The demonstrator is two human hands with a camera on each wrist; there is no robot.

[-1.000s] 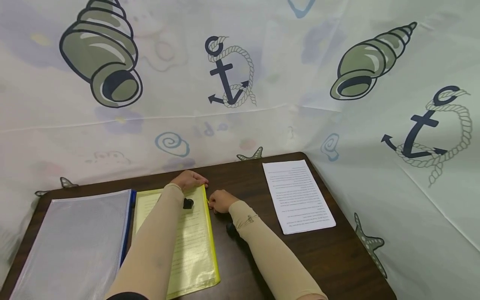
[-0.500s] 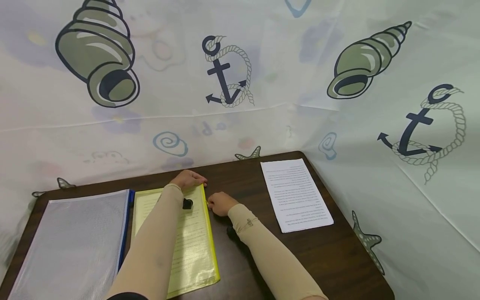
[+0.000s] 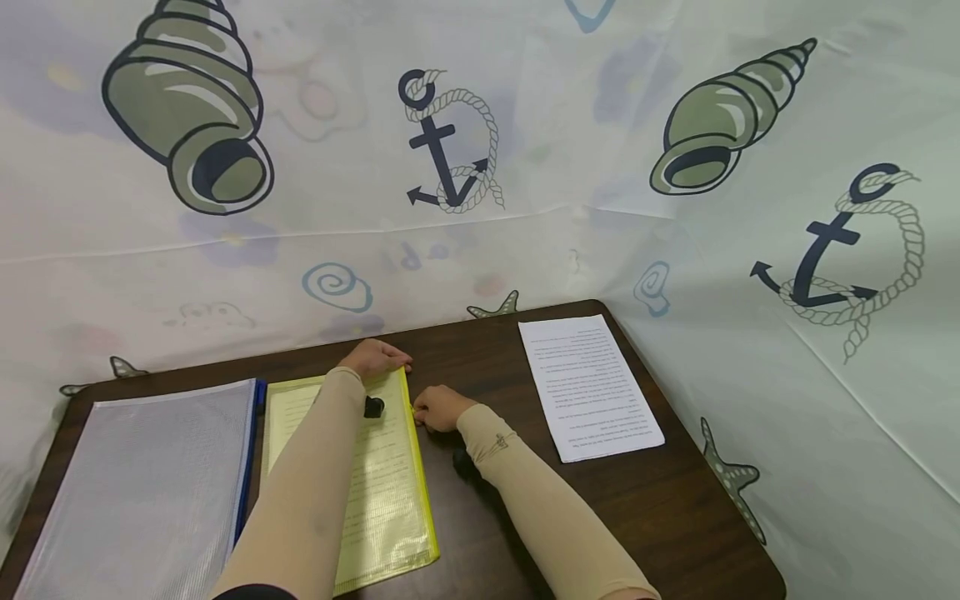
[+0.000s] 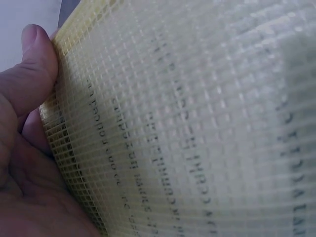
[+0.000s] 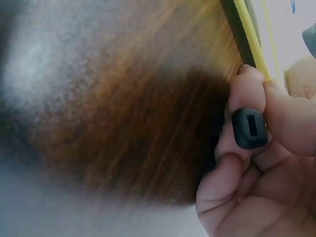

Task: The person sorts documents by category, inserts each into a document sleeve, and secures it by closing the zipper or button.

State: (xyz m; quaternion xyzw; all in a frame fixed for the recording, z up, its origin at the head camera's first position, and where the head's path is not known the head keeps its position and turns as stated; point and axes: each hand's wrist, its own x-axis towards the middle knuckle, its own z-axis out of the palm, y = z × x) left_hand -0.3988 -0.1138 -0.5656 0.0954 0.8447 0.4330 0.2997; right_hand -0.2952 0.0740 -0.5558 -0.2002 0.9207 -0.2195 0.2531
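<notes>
A yellow mesh zip folder (image 3: 382, 500) with a printed sheet inside lies on the table in the head view. My left hand (image 3: 375, 360) holds its far right corner; in the left wrist view the thumb (image 4: 37, 69) lies on the mesh, with fingers partly hidden behind its edge. Beside the folder's right edge, my right hand (image 3: 444, 408) has its fingers curled. Its thumb and index finger pinch the black zipper pull (image 5: 250, 128) in the right wrist view, next to the yellow zipper edge (image 5: 251, 37).
To the left lies a clear mesh folder (image 3: 150, 483) with a blue edge. Printed white sheets (image 3: 592, 387) lie at the right of the dark wooden table (image 3: 675, 533). A patterned cloth (image 3: 555, 167) hangs behind the table and along its right side.
The right hand has slid very slightly towards the near side along the folder's edge. The left hand keeps its hold on the corner. The head view has shifted a little.
</notes>
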